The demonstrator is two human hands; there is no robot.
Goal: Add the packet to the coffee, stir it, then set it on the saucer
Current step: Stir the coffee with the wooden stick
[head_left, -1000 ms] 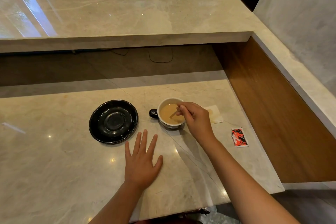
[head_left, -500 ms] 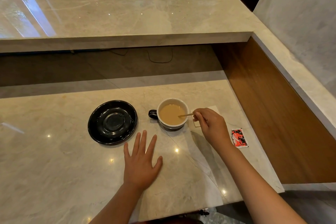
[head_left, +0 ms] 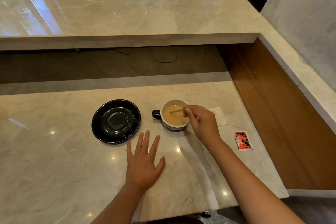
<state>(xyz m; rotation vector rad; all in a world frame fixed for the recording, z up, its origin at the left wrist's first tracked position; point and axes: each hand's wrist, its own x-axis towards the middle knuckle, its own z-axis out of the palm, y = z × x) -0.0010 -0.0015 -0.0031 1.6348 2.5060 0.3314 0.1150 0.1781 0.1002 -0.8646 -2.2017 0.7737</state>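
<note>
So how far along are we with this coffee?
The coffee looks milky and a red packet lies aside, so adding seems done. Stirring is in hand: the right hand holds a stirrer in the cup. Left: moving the cup onto the empty saucer. The left hand rests flat.

Saucer [head_left: 116,121] lies on counter [head_left: 54,160], left of cup [head_left: 174,114]. Stick [head_left: 176,111] stands in cup. Napkin [head_left: 219,115] lies right of cup; packet [head_left: 243,140] farther right, nearer the front edge.
</note>
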